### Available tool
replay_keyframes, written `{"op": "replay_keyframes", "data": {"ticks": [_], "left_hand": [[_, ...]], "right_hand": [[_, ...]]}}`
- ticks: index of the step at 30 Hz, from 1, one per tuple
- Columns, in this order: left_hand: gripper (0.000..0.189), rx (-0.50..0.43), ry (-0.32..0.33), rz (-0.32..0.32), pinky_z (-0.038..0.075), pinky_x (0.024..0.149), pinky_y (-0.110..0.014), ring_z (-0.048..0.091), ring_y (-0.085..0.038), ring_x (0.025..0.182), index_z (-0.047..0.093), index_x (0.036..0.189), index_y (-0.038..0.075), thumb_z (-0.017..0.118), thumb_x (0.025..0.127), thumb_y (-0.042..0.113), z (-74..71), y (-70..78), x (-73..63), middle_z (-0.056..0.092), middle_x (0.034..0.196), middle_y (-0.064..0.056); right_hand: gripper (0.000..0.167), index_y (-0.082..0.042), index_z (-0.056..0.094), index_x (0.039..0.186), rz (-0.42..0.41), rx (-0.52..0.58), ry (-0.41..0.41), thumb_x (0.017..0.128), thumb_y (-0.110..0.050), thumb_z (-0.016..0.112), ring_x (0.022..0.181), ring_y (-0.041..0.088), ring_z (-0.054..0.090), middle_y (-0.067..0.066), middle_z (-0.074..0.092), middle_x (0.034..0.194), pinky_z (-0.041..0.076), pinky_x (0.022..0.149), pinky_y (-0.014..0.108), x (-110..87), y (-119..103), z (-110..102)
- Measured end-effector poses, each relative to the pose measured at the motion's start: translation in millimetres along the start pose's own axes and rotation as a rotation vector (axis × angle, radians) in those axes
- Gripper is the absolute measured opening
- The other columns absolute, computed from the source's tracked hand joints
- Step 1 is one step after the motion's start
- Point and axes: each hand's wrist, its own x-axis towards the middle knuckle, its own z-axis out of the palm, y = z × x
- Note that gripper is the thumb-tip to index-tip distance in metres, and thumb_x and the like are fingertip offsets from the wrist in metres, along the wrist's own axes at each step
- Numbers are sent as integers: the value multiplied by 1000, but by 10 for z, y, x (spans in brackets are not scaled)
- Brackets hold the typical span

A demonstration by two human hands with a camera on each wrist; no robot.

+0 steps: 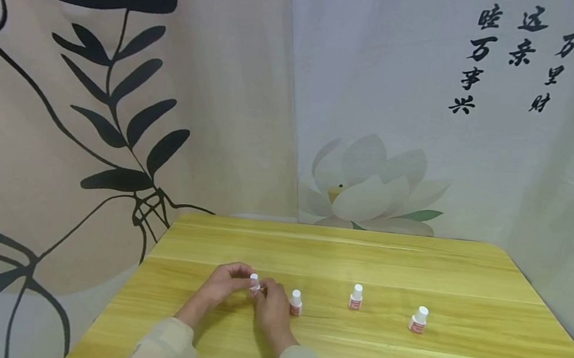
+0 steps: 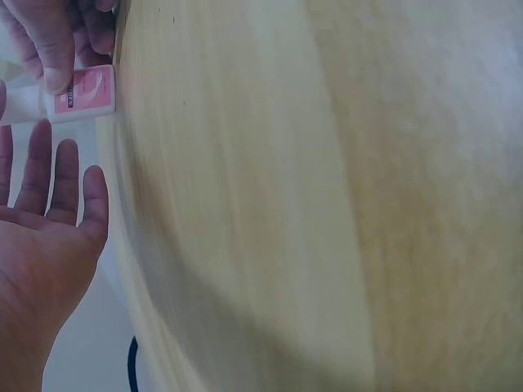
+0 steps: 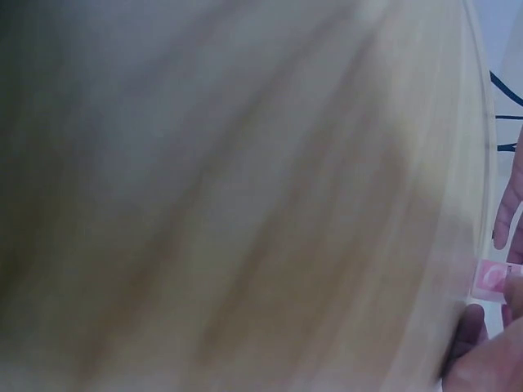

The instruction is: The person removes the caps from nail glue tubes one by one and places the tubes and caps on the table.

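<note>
A small white bottle (image 1: 254,285) with a pink label and white cap is between both hands over the left part of the table. My left hand (image 1: 224,282) comes from the left, thumb and index finger at the cap, other fingers spread in the left wrist view. Thumb and fingers of my right hand (image 1: 273,308) pinch the bottle's body, with the thumb over the pink label (image 2: 91,88) in the left wrist view. Just right of that hand stands a second bottle (image 1: 296,303) of the same kind, upright and capped.
Farther right, two more matching bottles stand upright: one bottle (image 1: 355,297) right of centre, another bottle (image 1: 418,320) beyond it. The wooden table (image 1: 467,276) ends at a printed curtain (image 1: 242,109) behind.
</note>
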Motion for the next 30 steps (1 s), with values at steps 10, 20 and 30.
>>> {"op": "replay_keyframes", "data": {"ticks": [10, 20, 30], "left_hand": [[29, -15, -11, -12, 40, 96, -51, 55, -26, 108, 68, 110, 7, 76, 89, 25, 1, 19, -17, 64, 109, -6], [27, -2, -18, -10, 41, 93, -50, 54, -26, 107, 69, 108, 6, 75, 89, 25, -1, -10, -10, 65, 108, -5], [24, -22, -6, -15, 39, 95, -52, 55, -25, 106, 67, 102, 6, 76, 88, 23, 18, -16, 15, 64, 105, -6]], "right_hand": [[11, -5, 65, 100, -5, -6, 1, 94, -13, 68, 75, 15, 51, 2, 54, 85, 46, 64, 30, 6, 13, 4], [10, -6, 65, 100, 7, 0, -13, 94, -14, 67, 76, 15, 51, 3, 54, 86, 47, 65, 31, 2, 13, 11], [11, -5, 65, 100, -17, 3, 2, 94, -13, 67, 76, 15, 52, 2, 56, 85, 47, 65, 30, 14, 27, 22]]}}
